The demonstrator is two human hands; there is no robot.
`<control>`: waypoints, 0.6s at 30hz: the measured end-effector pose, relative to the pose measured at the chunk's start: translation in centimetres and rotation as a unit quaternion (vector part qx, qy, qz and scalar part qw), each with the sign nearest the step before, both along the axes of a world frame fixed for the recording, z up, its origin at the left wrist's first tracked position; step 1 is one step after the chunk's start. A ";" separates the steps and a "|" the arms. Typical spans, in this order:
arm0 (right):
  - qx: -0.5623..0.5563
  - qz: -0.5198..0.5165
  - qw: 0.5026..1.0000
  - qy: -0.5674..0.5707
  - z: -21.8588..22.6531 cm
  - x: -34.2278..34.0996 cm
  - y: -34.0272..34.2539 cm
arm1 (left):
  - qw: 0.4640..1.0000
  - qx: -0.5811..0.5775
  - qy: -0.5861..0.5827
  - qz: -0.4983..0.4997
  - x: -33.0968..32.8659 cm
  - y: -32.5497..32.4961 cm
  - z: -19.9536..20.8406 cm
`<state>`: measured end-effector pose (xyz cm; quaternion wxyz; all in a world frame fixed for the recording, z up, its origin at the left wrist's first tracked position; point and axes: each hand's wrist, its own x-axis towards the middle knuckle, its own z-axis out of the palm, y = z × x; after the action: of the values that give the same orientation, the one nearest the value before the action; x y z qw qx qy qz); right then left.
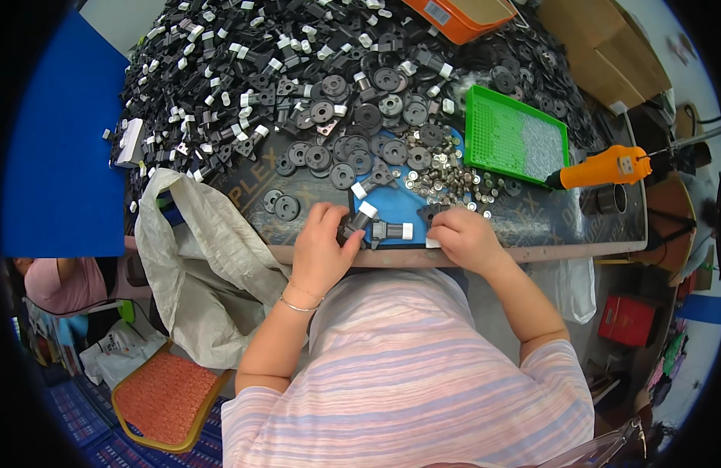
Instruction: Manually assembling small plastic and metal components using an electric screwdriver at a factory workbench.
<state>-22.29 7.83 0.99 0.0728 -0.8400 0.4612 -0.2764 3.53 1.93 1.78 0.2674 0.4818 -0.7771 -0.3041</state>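
Observation:
Close to the table's front edge, my left hand (324, 243) is closed on a black plastic fitting with a white tip (366, 212). My right hand (463, 239) pinches another black fitting (432, 212), whose white end shows below the fingers. Between the hands a third white-tipped fitting (390, 231) lies on its side on a blue mat (399, 204). Just beyond it rests one more black fitting (380, 175). Several black discs with holes (342, 175) and a heap of small silver metal caps (442, 178) are spread past my fingers.
A huge pile of white-tipped black fittings (220, 86) covers the back left. At right stand a green tray of small metal pieces (471, 125), an orange electric screwdriver (606, 168) and a cardboard box (602, 51). An orange bin (462, 27) sits behind. A pale sack (212, 257) hangs at left.

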 end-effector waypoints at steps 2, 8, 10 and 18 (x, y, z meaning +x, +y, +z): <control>0.027 -0.010 1.000 0.005 0.3 -0.3 0.6 | 1.000 -0.017 -0.010 -0.007 0.1 -0.1 -0.1; 0.027 -0.084 0.996 0.014 2.4 1.0 0.8 | 0.996 -0.067 -0.058 -0.032 0.1 0.3 0.8; 0.034 -0.067 0.996 -0.038 2.7 3.0 0.3 | 0.988 -0.115 -0.058 -0.080 0.1 0.5 1.3; 0.079 -0.089 0.993 0.019 1.4 4.6 -0.2 | 0.994 -0.059 -0.036 -0.086 1.3 0.8 0.1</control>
<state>-17.71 7.62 2.43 0.1058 -0.7921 0.5559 -0.2286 4.83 2.74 1.84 0.2401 0.4070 -0.8413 -0.2626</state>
